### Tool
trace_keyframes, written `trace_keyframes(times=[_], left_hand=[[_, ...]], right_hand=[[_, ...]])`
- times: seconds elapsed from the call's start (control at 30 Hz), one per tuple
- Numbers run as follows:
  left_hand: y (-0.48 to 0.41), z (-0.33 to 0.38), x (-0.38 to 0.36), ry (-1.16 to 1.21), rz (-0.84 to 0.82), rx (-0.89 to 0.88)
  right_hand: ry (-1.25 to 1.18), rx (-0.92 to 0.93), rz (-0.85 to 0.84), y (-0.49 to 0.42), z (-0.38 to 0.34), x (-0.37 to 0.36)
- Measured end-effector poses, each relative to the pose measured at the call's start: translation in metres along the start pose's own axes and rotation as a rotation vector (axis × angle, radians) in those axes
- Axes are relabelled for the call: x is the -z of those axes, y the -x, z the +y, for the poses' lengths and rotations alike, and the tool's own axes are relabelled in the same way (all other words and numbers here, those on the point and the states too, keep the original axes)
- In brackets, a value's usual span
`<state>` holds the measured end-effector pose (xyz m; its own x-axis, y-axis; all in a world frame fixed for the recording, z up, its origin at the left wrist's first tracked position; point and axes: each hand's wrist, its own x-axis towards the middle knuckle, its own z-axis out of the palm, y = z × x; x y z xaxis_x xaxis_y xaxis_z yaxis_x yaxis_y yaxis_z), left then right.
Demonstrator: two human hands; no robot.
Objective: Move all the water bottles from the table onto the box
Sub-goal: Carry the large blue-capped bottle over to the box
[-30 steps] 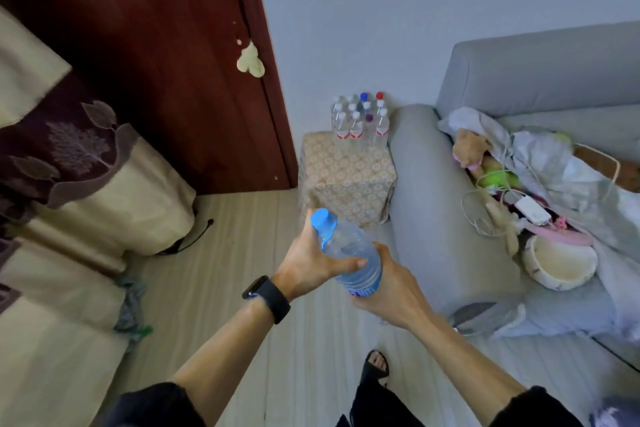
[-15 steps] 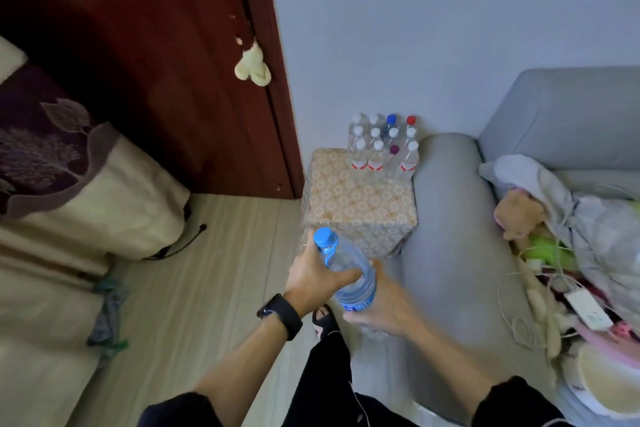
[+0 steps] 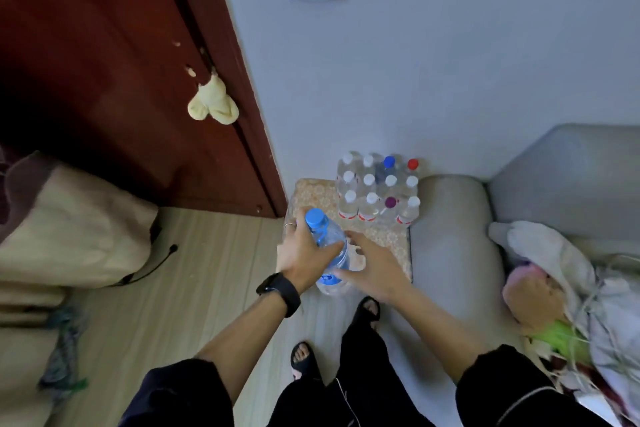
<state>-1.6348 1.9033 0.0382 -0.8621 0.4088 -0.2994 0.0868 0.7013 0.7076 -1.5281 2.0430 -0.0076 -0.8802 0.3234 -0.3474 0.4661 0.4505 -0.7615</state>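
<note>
L hand point(image 3: 303, 255) grips blue-cap bottle point(image 3: 331, 235); 12 btls point(image 3: 369, 184) on box point(image 3: 311, 194).

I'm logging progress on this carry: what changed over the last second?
The person walked up to the box; the blue-capped bottle now hangs over its near edge. The left hand still grips it; the right hand slid from its base to its side, fingers straighter. The cluster of bottles on the box stayed put.

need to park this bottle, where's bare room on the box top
Free: the box top in front of the standing bottles, and a narrow patch left of them toward the door. Crowded: back right, against the sofa arm.
</note>
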Motion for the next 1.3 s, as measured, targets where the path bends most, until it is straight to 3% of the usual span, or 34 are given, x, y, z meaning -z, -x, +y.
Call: trace_keyframes(times=[0.37,0.53,0.83,1.07,1.3], left_hand=[[-0.158,-0.002,-0.052,0.05,0.201,0.26],[-0.224,-0.016,-0.089,0.108,0.285,0.322],[-0.312,-0.023,-0.14,0.244,0.4,0.239],[-0.325,-0.028,-0.166,0.166,0.363,0.157],[-0.323,-0.047,-0.151,0.053,0.224,0.042]], right_hand=[[0.305,0.083,0.153,-0.171,0.078,0.08],[0.536,-0.061,0.133,-0.231,0.115,0.072],[0.69,-0.135,0.228,-0.266,0.163,0.04],[0.727,-0.131,0.295,-0.274,0.176,0.03],[0.718,-0.144,0.27,-0.272,0.173,0.031]])
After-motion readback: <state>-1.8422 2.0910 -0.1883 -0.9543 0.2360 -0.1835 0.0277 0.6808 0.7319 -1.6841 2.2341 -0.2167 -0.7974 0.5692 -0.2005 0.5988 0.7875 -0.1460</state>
